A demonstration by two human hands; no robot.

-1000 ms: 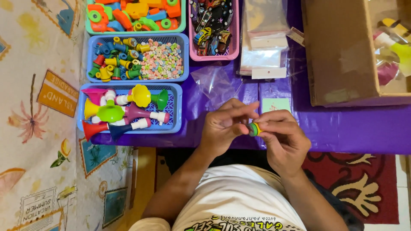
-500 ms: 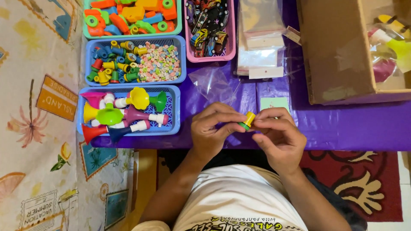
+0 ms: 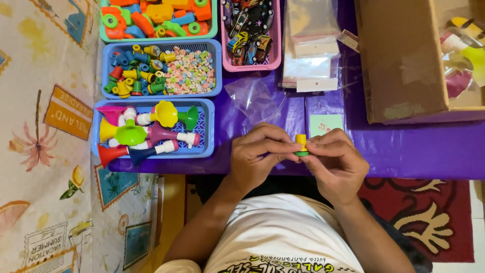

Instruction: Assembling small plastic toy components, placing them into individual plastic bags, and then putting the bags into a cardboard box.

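Both hands meet over the near edge of the purple table (image 3: pixel 414 146). My left hand (image 3: pixel 260 154) and my right hand (image 3: pixel 336 162) pinch a small toy piece (image 3: pixel 301 143) between their fingertips; it has a yellow stem and a green base. Just beyond the hands lie a crumpled clear plastic bag (image 3: pixel 252 98) and a small pale green card (image 3: pixel 326 124).
A blue basket of toy trumpets (image 3: pixel 151 130) stands left of the hands. Behind it are a blue basket of small plastic parts and candy-like beads (image 3: pixel 161 68), a green basket of toys (image 3: pixel 156 17), a pink basket of toy cars (image 3: pixel 250 33), stacked plastic bags (image 3: pixel 310 55) and a cardboard box (image 3: pixel 409 60).
The hands have kept working the small piece together; its yellow stem now points up between the fingertips. The view has shifted slightly.
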